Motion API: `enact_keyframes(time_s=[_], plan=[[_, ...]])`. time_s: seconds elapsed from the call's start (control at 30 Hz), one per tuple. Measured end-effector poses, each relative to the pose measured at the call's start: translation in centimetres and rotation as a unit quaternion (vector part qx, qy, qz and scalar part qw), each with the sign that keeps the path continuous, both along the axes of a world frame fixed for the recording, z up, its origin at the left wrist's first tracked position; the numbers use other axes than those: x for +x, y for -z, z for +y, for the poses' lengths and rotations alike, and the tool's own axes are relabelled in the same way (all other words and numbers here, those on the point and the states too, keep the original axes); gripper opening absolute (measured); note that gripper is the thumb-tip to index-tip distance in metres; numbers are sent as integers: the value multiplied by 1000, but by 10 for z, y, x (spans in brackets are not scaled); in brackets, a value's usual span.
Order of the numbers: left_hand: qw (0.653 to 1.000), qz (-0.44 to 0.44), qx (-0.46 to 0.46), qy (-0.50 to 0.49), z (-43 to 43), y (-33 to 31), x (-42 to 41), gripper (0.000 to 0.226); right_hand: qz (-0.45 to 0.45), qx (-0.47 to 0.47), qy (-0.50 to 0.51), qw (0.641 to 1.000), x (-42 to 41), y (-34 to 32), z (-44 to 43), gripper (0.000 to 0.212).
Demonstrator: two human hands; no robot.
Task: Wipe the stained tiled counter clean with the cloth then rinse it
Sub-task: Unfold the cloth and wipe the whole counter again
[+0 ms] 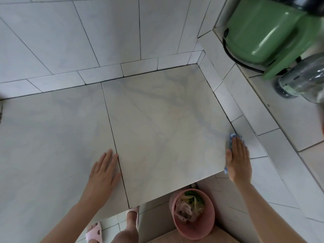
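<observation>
Head cam: cloth point(232, 137) is pressed flat under right hand point(238, 156) at surface's point(166, 120) right edge nr front corner; left hand point(103, 171) is laid flat, empty. Wiping prob mostly done, rinse not yet done.

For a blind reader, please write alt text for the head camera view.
The right hand presses a blue cloth flat on the pale grey tiled counter near its right edge, while the left hand rests open on the tiles. A round pink bin stands below.
</observation>
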State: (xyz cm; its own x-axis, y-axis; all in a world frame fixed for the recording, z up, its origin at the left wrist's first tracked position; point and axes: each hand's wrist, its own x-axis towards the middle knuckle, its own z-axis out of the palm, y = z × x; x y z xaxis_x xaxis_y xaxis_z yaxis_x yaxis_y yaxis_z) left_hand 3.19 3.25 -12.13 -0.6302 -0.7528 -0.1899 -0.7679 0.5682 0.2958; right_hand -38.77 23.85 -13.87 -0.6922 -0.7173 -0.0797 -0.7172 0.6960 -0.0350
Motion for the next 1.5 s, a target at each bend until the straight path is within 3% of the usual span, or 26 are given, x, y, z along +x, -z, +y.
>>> enact_keyframes(time_s=[0.17, 0.3, 0.6, 0.8, 1.03, 1.3, 1.5], plan=[[1000, 4, 5, -16, 1, 1, -2, 77, -18, 7, 62, 998, 31, 6, -3, 37], [1000, -4, 9, -1, -1, -1, -1, 74, -108, -140, 245, 953, 48, -2, -24, 60], [1000, -5, 13, -5, -1, -1, -1, 78, -120, -205, 314, 919, 61, -5, -34, 73], [1000, 8, 14, -4, 0, 0, -1, 81, -117, -183, 249, 944, 100, 0, -31, 72], [1000, 14, 18, 1, -2, -5, 0, 83, -89, -92, -3, 992, 195, -3, -27, 63], [1000, 13, -9, -6, -4, -7, 15, 65, -139, -44, -195, 970, 288, -18, -65, 60], [1000, -18, -16, -20, -5, -12, 41, 72, -150, -34, -286, 946, 293, -17, -74, 53]])
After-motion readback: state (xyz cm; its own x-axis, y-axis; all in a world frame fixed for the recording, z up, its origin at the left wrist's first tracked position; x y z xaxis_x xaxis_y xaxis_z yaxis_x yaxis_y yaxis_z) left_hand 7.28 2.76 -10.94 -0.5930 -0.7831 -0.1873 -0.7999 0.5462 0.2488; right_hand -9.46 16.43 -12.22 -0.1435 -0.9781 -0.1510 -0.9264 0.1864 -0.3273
